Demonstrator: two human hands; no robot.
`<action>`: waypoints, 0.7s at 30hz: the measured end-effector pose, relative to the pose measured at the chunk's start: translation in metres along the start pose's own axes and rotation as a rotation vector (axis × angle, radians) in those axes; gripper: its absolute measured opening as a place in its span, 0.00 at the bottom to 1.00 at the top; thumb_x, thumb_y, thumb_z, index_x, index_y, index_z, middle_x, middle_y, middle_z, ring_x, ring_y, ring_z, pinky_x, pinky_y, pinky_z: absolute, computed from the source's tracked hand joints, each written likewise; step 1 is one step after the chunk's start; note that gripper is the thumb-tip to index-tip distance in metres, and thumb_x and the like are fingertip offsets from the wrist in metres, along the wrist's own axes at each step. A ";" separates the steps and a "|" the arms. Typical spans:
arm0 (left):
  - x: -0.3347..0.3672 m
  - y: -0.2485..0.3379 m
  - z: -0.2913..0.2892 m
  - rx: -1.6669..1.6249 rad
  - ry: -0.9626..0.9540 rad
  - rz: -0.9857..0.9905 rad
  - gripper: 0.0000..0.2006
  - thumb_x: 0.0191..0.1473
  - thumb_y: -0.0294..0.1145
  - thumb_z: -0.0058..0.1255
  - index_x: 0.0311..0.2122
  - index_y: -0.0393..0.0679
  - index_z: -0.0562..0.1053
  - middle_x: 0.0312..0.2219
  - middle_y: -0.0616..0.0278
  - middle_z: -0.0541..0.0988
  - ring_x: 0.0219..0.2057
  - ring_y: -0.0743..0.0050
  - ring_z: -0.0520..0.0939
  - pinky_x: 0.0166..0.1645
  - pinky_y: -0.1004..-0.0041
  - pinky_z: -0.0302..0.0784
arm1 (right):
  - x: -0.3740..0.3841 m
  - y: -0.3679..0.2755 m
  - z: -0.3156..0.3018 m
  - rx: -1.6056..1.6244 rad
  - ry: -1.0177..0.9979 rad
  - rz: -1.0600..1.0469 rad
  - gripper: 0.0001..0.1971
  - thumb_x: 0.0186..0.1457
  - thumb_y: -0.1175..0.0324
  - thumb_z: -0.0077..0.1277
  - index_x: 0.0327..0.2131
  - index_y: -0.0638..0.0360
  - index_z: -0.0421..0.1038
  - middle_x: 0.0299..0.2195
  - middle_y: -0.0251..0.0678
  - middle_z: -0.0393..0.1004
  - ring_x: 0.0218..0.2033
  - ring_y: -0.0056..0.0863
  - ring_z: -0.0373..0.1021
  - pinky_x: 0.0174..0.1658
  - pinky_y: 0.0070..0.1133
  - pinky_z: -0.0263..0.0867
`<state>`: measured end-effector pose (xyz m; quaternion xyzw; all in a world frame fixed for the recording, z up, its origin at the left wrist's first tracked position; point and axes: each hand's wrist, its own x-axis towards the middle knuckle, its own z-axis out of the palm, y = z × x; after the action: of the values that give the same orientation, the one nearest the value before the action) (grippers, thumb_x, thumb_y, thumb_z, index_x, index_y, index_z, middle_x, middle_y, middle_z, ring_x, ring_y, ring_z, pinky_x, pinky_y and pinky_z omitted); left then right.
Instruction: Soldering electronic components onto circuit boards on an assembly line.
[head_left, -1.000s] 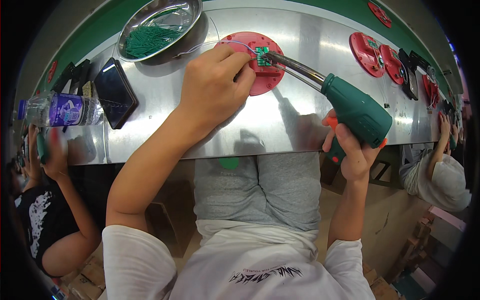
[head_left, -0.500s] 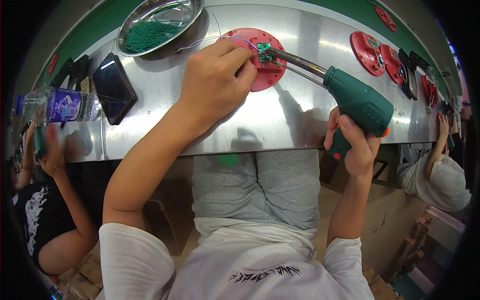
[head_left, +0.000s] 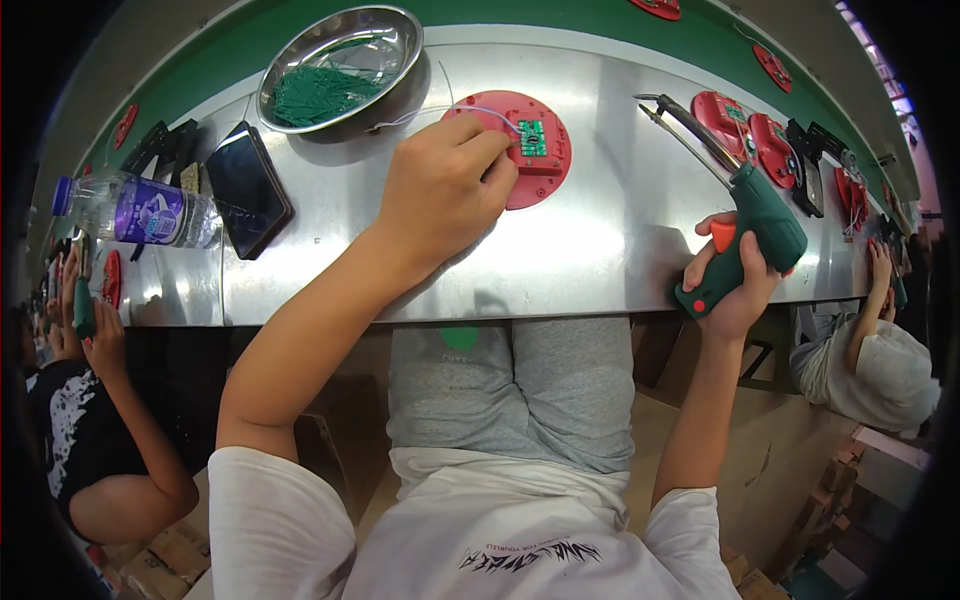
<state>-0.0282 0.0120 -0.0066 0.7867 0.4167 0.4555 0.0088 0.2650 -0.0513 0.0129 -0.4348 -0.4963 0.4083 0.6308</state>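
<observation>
On the metal bench in front of me lies a round red plastic housing (head_left: 550,185) with a small green circuit board (head_left: 533,139) on it. My left hand (head_left: 445,185) rests at the housing's left side, fingers closed in a pinch; what they grip is hidden. A thin pale wire (head_left: 480,109) runs behind this hand to the board. My right hand (head_left: 735,290) is wrapped around the handle of a green soldering gun (head_left: 770,220) with an orange trigger. Its metal tip points up and left, well apart from the board.
A steel bowl (head_left: 408,62) of green wire pieces stands at the far left. Nearer are a dark phone (head_left: 248,190) and a plastic bottle (head_left: 150,210) on its side. More red housings (head_left: 722,118) lie at the right. Co-workers sit at both sides.
The soldering gun has swung right, away from the board, and its orange trigger now shows. My left hand stays beside the housing. The whole view has shifted slightly.
</observation>
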 end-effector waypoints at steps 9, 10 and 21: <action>0.003 0.004 -0.001 0.003 -0.002 -0.002 0.05 0.44 0.24 0.57 0.30 0.39 0.79 0.25 0.55 0.78 0.25 0.56 0.80 0.31 0.64 0.76 | 0.003 0.010 -0.013 0.161 0.140 0.113 0.19 0.65 0.58 0.39 0.39 0.69 0.67 0.32 0.45 0.73 0.14 0.24 0.65 0.16 0.21 0.62; 0.005 0.005 -0.002 0.005 -0.006 -0.020 0.07 0.44 0.24 0.58 0.33 0.38 0.79 0.25 0.55 0.78 0.24 0.57 0.80 0.30 0.65 0.76 | 0.003 0.009 -0.013 0.158 0.154 0.088 0.18 0.65 0.59 0.40 0.39 0.69 0.67 0.32 0.45 0.73 0.14 0.24 0.66 0.16 0.21 0.63; 0.016 0.002 -0.016 0.057 -0.285 0.008 0.34 0.40 0.38 0.63 0.56 0.46 0.69 0.44 0.52 0.74 0.48 0.51 0.70 0.56 0.57 0.59 | 0.007 -0.012 -0.064 0.050 0.278 -0.136 0.17 0.62 0.66 0.45 0.49 0.68 0.66 0.35 0.45 0.75 0.14 0.24 0.67 0.17 0.21 0.63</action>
<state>-0.0345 0.0150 0.0146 0.8451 0.4207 0.3271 0.0437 0.3301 -0.0578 0.0181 -0.4366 -0.4223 0.3127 0.7302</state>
